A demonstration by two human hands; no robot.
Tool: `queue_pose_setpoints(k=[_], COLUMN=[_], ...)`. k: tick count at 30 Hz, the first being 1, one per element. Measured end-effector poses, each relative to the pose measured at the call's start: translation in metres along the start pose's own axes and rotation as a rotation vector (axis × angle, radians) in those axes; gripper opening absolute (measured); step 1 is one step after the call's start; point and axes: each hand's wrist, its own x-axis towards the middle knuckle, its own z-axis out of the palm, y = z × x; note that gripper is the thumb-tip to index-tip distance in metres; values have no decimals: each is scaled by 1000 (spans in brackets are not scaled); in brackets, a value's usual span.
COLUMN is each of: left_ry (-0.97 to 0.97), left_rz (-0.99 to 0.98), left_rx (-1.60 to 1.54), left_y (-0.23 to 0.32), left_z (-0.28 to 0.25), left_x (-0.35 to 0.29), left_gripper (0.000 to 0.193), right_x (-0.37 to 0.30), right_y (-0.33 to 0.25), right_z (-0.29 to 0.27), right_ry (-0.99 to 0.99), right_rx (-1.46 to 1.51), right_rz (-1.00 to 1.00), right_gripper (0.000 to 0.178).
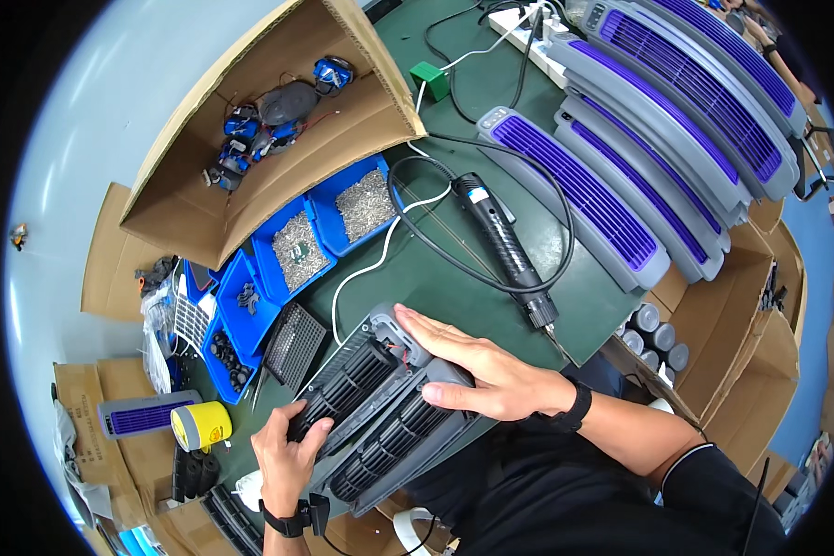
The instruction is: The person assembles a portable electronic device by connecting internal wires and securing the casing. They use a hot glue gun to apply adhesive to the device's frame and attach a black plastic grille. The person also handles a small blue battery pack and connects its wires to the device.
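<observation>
Fingers of my left hand [283, 449] close in a narrow pinch, thumb and forefinger holding the lower end of a black cylinder [347, 385] whose surface is cut into long slim ribs with rings between them. My right hand [491, 375] lies flatter, its fingers straight and close together along the smooth, rounded upper end of a grey plastic housing [398, 338], the thumb set wide against the same end; how hard it presses I cannot tell. The housing sits tilted at the near edge of the green tabletop [389, 287], right in front of my dark shirt, its open inside facing up. A second ribbed cylinder [389, 454], matte black like the first, lies alongside within it, and a thin red wire shows near the top.

Beyond my hands rests a black electric screwdriver [500, 241], tubular and glossy, its cable looping over the table. To the left, a black mesh tray [296, 343] with a fine grid of holes stands near glossy blue bins [343, 246], two of them filled with glinting silvery screws [363, 204]. Behind them gapes a matte brown cardboard box [185, 213]. On the right, curved grey units with slatted purple grilles [570, 185] lie side by side.
</observation>
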Motion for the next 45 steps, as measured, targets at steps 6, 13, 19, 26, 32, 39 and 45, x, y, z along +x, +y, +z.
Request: queue_pose_setpoints(k=[6, 13, 19, 26, 32, 39, 45], left_ry=[-13, -9, -65, -40, -17, -14, -43], left_rz=[1, 115, 83, 144, 168, 152, 175], left_rx=[-57, -34, -26, -57, -54, -51, 83], left_y=[-2, -7, -5, -11, -14, -5, 26], left_z=[5, 9, 3, 6, 8, 0, -21], left_x=[2, 11, 14, 13, 12, 4, -17], left_gripper=[39, 41, 39, 37, 39, 35, 42], right_x=[0, 0, 2, 3, 5, 3, 1], right_y=[0, -6, -7, -9, -13, -11, -10], right_z=[0, -1, -1, 1, 2, 9, 12], right_ry=[-1, -6, -6, -1, -3, 45, 57], right_rx=[-15, -22, -9, 9, -7, 9, 92], right_rz=[1, 14, 28, 70, 88, 53, 101], right_gripper=[85, 84, 84, 85, 87, 82, 83])
